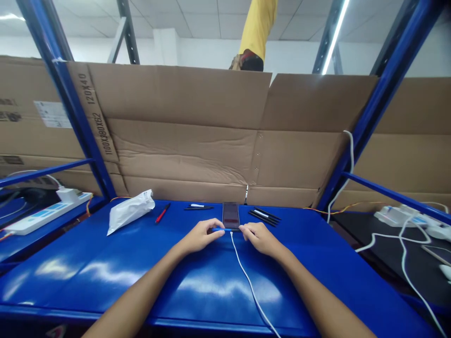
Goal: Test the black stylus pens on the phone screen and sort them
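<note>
Both hands hold a thin blue-edged object (227, 229) that lies edge-on to the camera, low over the blue table. My left hand (204, 234) grips its left end between thumb and fingers. At the right end, my right hand (259, 236) pinches it with closed fingers. A white cable (246, 277) runs from just below its middle toward the table's front edge. Directly behind it stands or lies a dark phone-like device (231, 214); its exact tilt is unclear. Several black pens (264, 217) lie right of the device, and more black pens (199, 207) lie to its left.
On the blue table (169, 300), a red pen (162, 213) and a white plastic bag (130, 211) lie at the left. Cardboard (183, 136) walls off the back between blue posts. Power strips (49, 213) and cables are at both sides. A person's yellow-clad limb shows above.
</note>
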### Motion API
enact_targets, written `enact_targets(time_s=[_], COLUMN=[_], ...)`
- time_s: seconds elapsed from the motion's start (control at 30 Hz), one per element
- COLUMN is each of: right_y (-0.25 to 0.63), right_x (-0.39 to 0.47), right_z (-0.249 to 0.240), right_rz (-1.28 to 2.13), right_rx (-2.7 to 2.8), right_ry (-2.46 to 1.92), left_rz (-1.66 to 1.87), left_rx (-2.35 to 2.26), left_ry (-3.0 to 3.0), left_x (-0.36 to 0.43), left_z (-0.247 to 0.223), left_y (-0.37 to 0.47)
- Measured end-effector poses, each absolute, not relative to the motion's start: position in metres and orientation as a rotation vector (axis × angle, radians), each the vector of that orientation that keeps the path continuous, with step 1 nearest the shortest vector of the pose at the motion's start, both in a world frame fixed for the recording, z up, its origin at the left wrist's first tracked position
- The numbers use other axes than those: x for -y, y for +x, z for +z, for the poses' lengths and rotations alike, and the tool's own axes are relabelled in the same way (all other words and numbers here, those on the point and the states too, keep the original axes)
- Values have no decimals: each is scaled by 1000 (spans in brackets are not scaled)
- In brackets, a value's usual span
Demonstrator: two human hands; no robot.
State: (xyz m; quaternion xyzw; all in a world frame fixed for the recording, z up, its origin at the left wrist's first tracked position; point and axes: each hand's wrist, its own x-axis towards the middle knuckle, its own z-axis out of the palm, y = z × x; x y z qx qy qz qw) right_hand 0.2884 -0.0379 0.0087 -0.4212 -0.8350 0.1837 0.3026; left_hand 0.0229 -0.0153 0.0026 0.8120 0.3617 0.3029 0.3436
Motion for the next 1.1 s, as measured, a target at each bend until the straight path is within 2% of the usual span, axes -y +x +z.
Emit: enact_targets(time_s=[1.1], right_y=[283], right_x=[41], right_z=[6], right_rz=[472], right_rx=[2157], right_ry=[-935], left_rz=[641], left_rx=[-904], left_ry=[2196], left_x=[20], left_z=[5], left_y=[25])
